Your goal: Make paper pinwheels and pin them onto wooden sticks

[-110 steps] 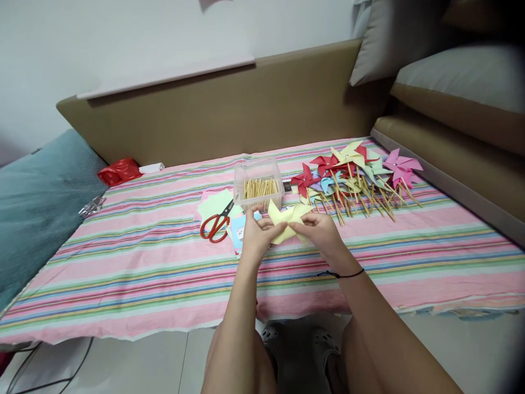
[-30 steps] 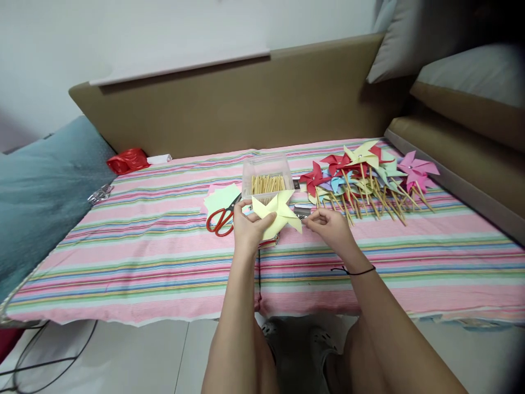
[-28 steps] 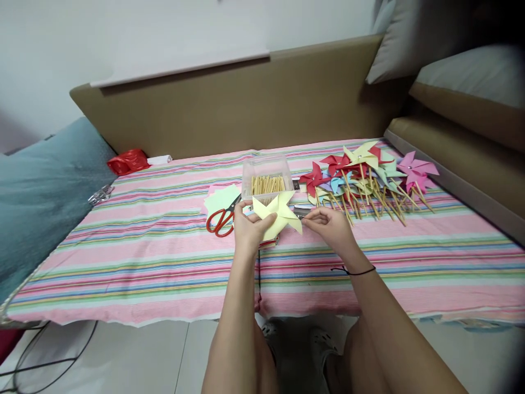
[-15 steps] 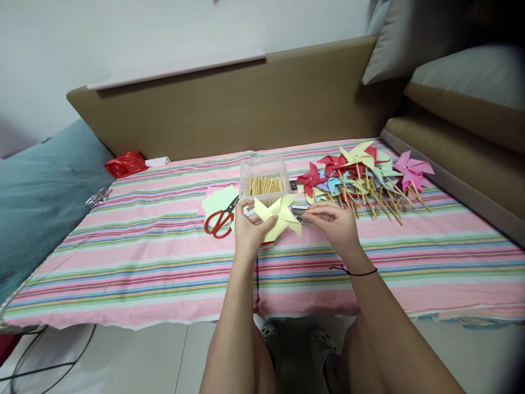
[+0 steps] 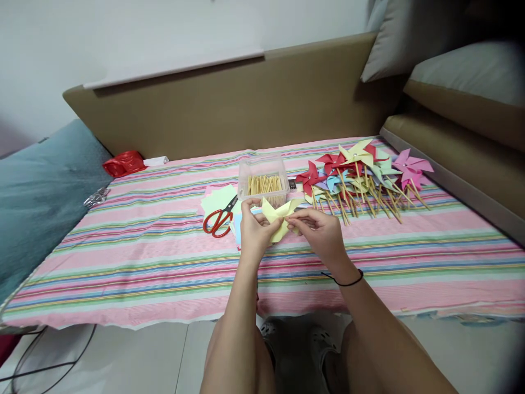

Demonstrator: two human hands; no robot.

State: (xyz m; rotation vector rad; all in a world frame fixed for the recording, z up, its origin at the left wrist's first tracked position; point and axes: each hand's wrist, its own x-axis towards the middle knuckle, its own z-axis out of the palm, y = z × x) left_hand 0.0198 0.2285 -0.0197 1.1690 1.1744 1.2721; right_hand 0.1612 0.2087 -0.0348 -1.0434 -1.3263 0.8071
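My left hand [image 5: 256, 232] grips a pale yellow paper pinwheel [image 5: 270, 212], its thumb pressing near the folded centre. The pinwheel is held up above the cloth, in front of a clear plastic box [image 5: 283, 169] of wooden sticks [image 5: 262, 185]. My right hand [image 5: 318, 230] is at the pinwheel's centre with thumb and forefinger pinched together. Whatever small thing is between those fingertips is too small to make out. Left of my hands lie red-handled scissors [image 5: 219, 219], partly over pale green paper sheets [image 5: 221, 198].
On the right lies a pile of finished-looking pinwheels on sticks, among them a red pinwheel [image 5: 310, 178] and a pink one [image 5: 412, 167]. A striped cloth [image 5: 143, 241] covers the surface. A red plastic bundle [image 5: 125, 163] is at the back left, beside a teal cushion [image 5: 53, 191].
My right hand has moved left from beside the small dark container to the pinwheel's centre. The pinwheel has tilted in my left hand, which shifted slightly right.
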